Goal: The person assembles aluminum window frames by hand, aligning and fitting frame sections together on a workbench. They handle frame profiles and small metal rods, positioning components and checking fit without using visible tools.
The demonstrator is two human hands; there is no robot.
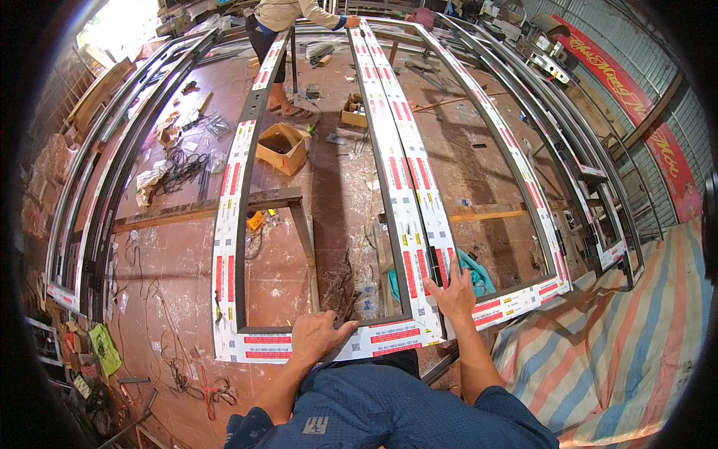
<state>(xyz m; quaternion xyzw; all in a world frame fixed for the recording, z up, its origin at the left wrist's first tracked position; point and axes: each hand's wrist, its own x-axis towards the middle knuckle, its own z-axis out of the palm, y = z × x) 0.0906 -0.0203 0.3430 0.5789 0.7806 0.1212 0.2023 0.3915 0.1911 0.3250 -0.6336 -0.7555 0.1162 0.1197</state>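
Observation:
Two long metal door frames, a left frame (233, 202) and a right frame (537, 200), lie side by side in front of me, wrapped in white film with red labels. Their long inner stiles run next to each other with a narrow dark gap between. My left hand (320, 335) grips the near rail of the left frame, fingers curled over its inner edge and thumb stretched along the top. On the adjoining stiles near their close end rests my right hand (453, 293), fingers spread and nothing held.
Wooden supports, one a trestle (280, 198), stand under the frames. Across from me a person (299, 22) touches the far end. More frames (112, 179) lean left and right. On the floor are a cardboard box (283, 148), cables (179, 170) and a striped tarp (613, 337).

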